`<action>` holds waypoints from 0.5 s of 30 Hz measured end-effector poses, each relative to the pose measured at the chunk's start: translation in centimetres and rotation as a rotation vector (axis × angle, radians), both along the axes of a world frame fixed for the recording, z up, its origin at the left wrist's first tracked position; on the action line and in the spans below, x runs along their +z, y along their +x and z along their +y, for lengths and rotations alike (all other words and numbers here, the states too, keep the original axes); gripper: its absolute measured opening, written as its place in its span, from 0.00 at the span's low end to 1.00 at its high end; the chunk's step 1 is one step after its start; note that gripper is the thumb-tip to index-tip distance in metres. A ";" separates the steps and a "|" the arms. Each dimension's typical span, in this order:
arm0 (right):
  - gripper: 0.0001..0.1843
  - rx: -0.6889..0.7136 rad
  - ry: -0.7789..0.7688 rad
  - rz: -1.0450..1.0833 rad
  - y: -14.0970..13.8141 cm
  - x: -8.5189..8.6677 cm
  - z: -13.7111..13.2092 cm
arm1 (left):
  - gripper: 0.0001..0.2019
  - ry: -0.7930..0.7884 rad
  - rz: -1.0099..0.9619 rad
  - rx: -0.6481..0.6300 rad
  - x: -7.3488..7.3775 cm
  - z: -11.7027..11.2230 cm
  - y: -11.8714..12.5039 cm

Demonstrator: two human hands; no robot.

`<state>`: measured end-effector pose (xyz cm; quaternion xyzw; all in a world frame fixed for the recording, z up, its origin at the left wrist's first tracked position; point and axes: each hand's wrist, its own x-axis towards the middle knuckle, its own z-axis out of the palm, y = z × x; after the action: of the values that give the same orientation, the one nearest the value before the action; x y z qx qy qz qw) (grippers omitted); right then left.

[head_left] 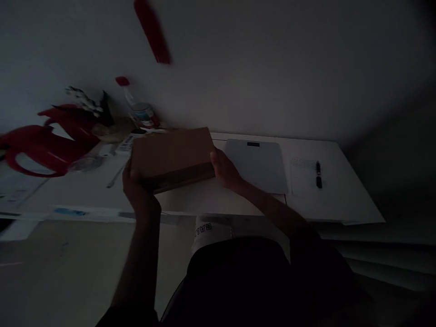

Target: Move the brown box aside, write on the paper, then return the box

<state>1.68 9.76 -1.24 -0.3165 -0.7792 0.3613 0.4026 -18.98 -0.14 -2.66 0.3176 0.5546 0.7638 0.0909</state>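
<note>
A brown cardboard box [173,150] is held between my two hands, over the white table. My left hand [138,188] wraps the box's left end at its lower corner. At the opposite end, my right hand [226,170] presses against the side with the thumb near the front edge. The box is slightly tilted, and its underside is hidden. Just right of it lies a flat, pale grey scale [257,165] with a small dark display at the top.
Two red watering cans [41,150] stand at the left, near a clear bottle with a red cap [127,93] and a labelled container [145,116]. Towards the right, a sheet of paper [301,181] carries a black pen [319,175]. The white table [350,195] meets a wall behind.
</note>
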 end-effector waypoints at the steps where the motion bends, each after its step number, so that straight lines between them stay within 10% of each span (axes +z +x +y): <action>1: 0.45 -0.001 0.001 0.007 0.5 0.6 -0.1 | 0.28 0.028 0.014 -0.018 0.5 0.1 0.4; 15: 0.45 -0.320 0.045 -0.010 11.2 3.2 0.6 | 0.26 0.021 0.042 -0.286 4.1 5.3 9.9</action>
<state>12.86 10.35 1.93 -0.4295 -0.7286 0.2734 0.4582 -9.06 5.13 1.42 0.4104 0.4972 0.7420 0.1838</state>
